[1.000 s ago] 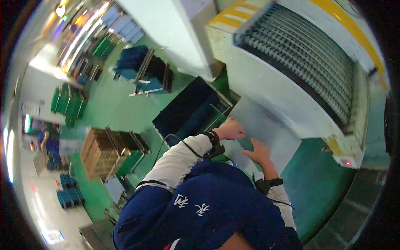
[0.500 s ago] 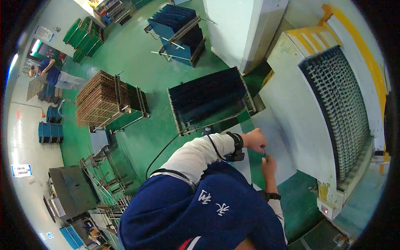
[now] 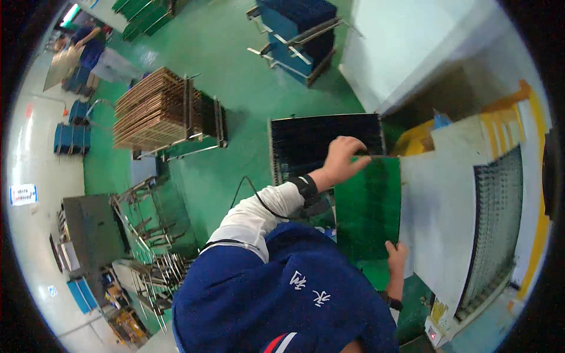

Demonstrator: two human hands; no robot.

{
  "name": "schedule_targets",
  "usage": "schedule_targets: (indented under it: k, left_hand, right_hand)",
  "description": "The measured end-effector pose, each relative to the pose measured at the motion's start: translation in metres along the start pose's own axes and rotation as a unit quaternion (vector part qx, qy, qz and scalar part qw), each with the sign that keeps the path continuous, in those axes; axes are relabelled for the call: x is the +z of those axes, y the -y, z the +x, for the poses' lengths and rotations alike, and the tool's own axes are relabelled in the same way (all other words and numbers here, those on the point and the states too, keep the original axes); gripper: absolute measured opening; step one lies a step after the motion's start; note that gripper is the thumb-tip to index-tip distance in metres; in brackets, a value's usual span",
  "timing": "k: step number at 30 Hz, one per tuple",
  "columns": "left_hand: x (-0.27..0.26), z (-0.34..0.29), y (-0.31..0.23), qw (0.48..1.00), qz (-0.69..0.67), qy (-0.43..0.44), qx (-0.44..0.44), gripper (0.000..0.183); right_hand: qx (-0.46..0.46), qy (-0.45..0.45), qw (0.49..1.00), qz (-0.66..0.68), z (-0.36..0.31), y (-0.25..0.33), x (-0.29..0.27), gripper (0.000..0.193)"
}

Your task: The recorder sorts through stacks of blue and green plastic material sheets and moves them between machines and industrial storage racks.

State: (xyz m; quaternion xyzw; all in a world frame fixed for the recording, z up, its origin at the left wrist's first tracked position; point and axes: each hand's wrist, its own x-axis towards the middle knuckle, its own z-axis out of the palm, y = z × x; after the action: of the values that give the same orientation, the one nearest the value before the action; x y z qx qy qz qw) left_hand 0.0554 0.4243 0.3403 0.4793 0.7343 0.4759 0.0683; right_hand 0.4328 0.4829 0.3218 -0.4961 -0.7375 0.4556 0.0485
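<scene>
A flat green panel [image 3: 368, 206] hangs upright in front of me, its broad face in view. My left hand [image 3: 342, 160] is at its upper left corner, with the thumb and curved fingers around the top edge. Lower down, my right hand [image 3: 397, 259] pinches the right edge between thumb and fingers. Just beyond the panel stands a rack of dark panels [image 3: 318, 132], partly hidden by my left hand and the panel. Black bands circle both my wrists, and a thin black cable loops beside my left forearm.
To the right is a pale machine [image 3: 441, 206] with a slot full of rollers [image 3: 497, 217]. A rack of brown panels [image 3: 150, 112] stands left, blue racks [image 3: 303, 41] farther off. Metal frames [image 3: 153, 235] fill the lower left. Another person [image 3: 91, 50] holds a panel at far left.
My hands, close together before, have moved apart, the left one away from me. The green panel now shows its broad face. My view has shifted, moving the roller machine lower in the picture.
</scene>
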Motion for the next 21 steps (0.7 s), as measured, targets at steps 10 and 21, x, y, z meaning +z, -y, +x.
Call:
schedule_targets:
  k: [10, 21]
  left_hand:
    - [-0.102, -0.103, 0.151, 0.859, -0.042, -0.163, -0.484, 0.07]
    - [-0.086, -0.162, 0.193, 0.588, -0.511, -0.133, -0.612, 0.063]
  right_hand:
    - [-0.047, 0.238, 0.97, -0.022, 0.204, 0.16, 0.104, 0.022]
    - [0.115, 0.405, 0.889, 0.178, 0.271, 0.197, 0.17, 0.025]
